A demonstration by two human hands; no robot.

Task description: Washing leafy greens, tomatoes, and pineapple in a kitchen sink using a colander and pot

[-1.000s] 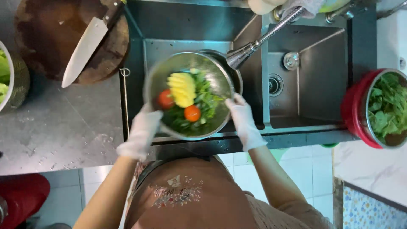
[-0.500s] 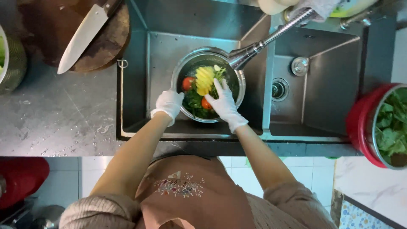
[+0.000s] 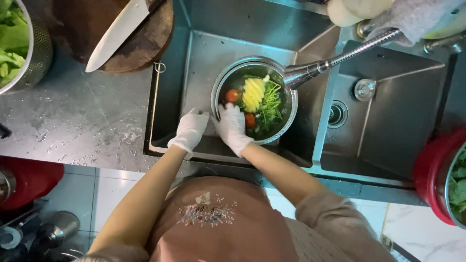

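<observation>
A steel bowl [image 3: 242, 62] stands on the floor of the left sink basin [image 3: 204, 53], under the faucet spout [image 3: 335, 60]. Inside it are yellow slices [image 3: 253, 94], red tomatoes [image 3: 232, 95] and green leaves [image 3: 273, 104]. My right hand [image 3: 232, 128], in a white glove, grips the bowl's near rim with its fingers reaching over the edge. Also gloved in white, my left hand [image 3: 190, 130] rests just left of the bowl, fingertips at its outer side, holding nothing.
A large knife [image 3: 116, 34] lies on a round wooden board [image 3: 150, 43] on the wet counter [image 3: 82, 121]. A steel colander of greens [image 3: 19, 43] is at far left. The right basin has a drain [image 3: 337, 114]. A red basin of leaves [image 3: 437, 174] sits at right.
The bowl went from being held up over the sink's front edge down into the left basin under the spout. My left hand has slipped off its rim.
</observation>
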